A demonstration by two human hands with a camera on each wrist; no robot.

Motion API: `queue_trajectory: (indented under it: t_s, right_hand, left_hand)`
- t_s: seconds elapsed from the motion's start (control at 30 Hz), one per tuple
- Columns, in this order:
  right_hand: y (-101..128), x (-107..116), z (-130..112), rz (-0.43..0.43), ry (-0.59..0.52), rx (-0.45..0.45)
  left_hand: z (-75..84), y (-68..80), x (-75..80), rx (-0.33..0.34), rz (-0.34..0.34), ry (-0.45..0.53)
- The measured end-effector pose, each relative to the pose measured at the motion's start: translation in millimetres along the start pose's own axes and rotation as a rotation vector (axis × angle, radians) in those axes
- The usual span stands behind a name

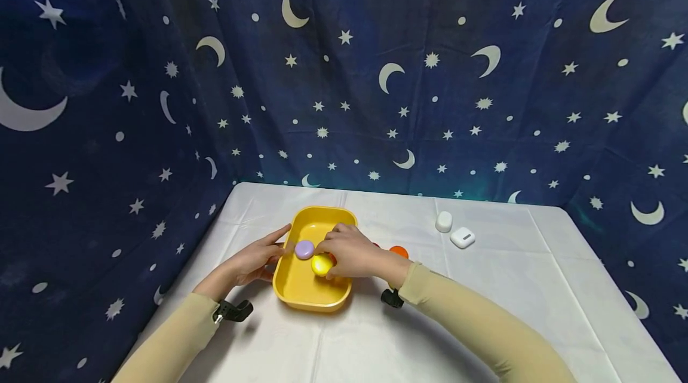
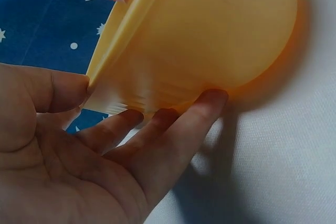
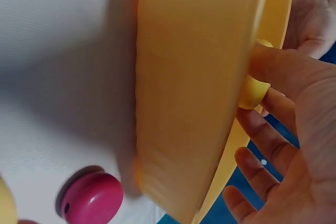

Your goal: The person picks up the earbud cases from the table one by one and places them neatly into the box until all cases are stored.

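A yellow tray (image 1: 309,296) with raised walls and rounded corners sits on the white-covered table. My left hand (image 1: 258,257) grips its left wall, thumb at the rim and fingertips against the outer side. Inside the tray, my right hand (image 1: 349,251) pinches a glossy yellow disc (image 1: 322,264) between thumb and forefinger, its other fingers spread apart in the right wrist view. A lilac disc (image 1: 304,250) lies just left of the yellow one. A bit of red shows behind the yellow disc, mostly hidden by the right hand.
Right of the tray, an orange disc (image 1: 399,251) lies partly behind my right wrist. A magenta disc (image 3: 93,199) shows on the cloth in the right wrist view. Farther right are a white earbud case (image 1: 463,238) and a white rounded object (image 1: 444,221). A starry curtain (image 1: 376,72) borders the table.
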State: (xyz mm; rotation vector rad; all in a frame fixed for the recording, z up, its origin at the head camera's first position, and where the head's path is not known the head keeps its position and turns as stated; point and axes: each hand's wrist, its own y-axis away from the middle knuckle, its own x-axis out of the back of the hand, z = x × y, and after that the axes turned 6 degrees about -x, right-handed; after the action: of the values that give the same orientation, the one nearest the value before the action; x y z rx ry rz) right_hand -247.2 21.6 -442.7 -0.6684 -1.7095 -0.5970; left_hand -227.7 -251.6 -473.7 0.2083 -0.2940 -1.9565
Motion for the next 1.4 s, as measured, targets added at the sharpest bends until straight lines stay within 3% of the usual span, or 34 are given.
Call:
queue_trajectory:
  t_s: [0.27,0.6,1.07,1.4]
  right_hand:
    - [-21.0,-6.0,-8.4,-0.061,0.027,-0.009]
    - [-30.6,-11.6,-15.0,-0.059,0.083,-0.002]
    - [-21.9,-7.5,-0.6,-0.011,0.032,-0.048]
    - [-3.1,3.3,11.3,0.042,-0.067,-0.058]
  left_hand:
    - [0.1,0.1,0.4,0.008,0.000,-0.004]
    - [-2.1,0.0,-1.1,0.010,-0.003,0.011]
    - [0.2,1.2,-1.0,0.010,-0.002,0.004]
    - [-3.2,-0.5,-1.9,0.029,0.048,-0.032]
